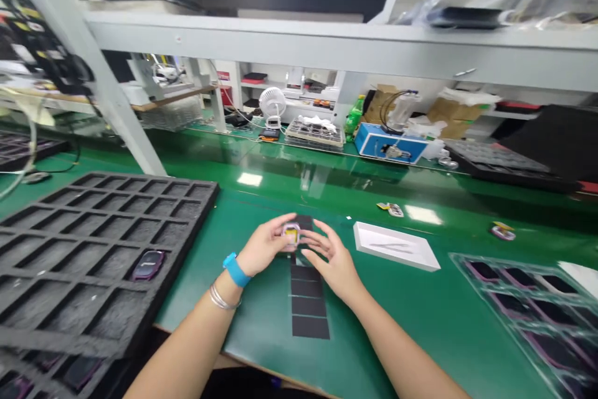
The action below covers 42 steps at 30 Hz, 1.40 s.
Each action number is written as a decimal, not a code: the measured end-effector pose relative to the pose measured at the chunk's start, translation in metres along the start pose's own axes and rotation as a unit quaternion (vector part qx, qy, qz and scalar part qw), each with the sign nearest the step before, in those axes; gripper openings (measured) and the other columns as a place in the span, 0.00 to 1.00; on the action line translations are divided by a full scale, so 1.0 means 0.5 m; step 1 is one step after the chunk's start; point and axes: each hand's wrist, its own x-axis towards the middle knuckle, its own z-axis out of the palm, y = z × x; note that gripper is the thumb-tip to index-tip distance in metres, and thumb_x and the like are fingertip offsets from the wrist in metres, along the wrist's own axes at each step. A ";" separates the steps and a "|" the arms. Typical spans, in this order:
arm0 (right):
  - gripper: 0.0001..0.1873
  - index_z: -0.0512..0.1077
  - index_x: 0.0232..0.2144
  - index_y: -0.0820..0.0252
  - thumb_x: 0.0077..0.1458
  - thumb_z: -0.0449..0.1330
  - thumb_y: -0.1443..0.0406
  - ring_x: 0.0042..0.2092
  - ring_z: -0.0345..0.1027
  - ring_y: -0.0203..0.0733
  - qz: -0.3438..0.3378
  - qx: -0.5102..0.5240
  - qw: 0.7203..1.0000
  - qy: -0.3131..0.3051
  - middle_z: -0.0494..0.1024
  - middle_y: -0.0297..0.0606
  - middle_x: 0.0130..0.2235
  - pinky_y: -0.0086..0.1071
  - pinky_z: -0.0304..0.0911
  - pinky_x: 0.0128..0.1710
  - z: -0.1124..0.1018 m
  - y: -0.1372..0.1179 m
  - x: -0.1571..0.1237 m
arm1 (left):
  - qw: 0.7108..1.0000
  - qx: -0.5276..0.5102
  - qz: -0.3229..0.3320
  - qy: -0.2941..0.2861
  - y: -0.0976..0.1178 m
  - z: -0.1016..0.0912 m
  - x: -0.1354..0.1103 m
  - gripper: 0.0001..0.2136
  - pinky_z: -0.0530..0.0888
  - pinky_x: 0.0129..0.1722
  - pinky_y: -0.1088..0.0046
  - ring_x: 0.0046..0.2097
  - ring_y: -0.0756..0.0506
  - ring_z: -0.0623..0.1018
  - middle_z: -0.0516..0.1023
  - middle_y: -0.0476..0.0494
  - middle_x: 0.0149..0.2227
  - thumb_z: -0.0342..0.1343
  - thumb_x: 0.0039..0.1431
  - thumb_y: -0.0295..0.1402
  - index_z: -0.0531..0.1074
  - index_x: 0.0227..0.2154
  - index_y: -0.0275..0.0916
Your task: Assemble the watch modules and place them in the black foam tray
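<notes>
My left hand (262,246) is closed on a small pink-purple watch case (290,235) with a yellow part inside, held over the green bench. Close to its right side is my right hand (332,257), fingers apart; I cannot tell if a fingertip touches the case. Beneath the hands a column of black rectangular sheets (309,307) lies on the bench, its far end partly hidden by the fingers. To the right lies a shallow white box (396,246) with what look like tweezers (391,247) in it.
At left, a dark foam tray (185,231) with many compartments holds one purple watch (148,264). A clear plastic tray (486,309) of purple-edged watch parts lies at right. Another small pink-and-yellow part (503,231) sits farther back. A white fan (273,106) and blue box (390,144) stand behind.
</notes>
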 end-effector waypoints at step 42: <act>0.14 0.66 0.46 0.61 0.59 0.54 0.62 0.45 0.67 0.41 0.275 -0.558 0.783 0.008 0.69 0.41 0.48 0.40 0.65 0.43 -0.365 0.032 0.281 | 0.671 0.726 0.091 0.118 -0.112 0.023 0.075 0.27 0.52 0.55 0.42 0.64 0.32 0.48 0.53 0.31 0.62 0.46 0.58 0.42 0.58 0.58 0.34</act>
